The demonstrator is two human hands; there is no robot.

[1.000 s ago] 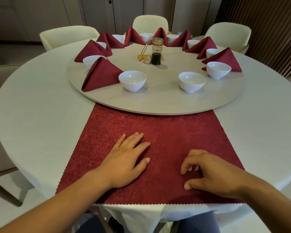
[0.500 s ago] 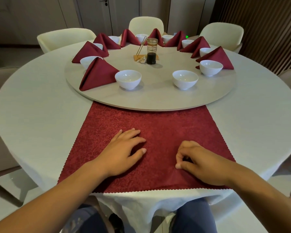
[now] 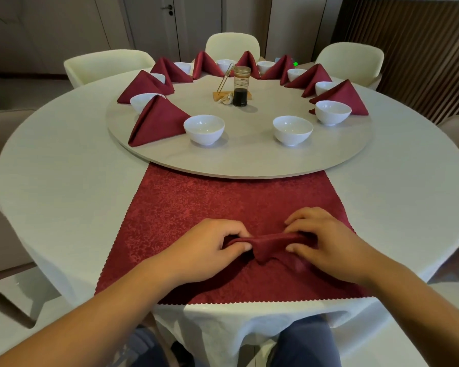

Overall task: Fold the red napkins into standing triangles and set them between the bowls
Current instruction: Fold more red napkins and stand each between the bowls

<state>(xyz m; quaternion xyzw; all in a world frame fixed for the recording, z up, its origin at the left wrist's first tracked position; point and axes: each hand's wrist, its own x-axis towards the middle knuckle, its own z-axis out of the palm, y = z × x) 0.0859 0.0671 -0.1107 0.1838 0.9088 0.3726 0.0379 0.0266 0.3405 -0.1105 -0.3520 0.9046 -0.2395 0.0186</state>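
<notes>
Pinching a ridge of the flat red napkin [image 3: 223, 202], lower centre, in left hand [image 3: 210, 247] and right hand [image 3: 329, 242]: barely begun, with folded triangles [image 3: 158, 123] ringing upper frame, gap between near bowls [image 3: 204, 128] unfilled.

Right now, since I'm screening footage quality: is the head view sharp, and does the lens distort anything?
Head view: left hand and right hand pinching the napkin look sharp, no motion blur; the wide lens makes the slatted wall lean; soft light, faint shadows under the near bowl.
</notes>
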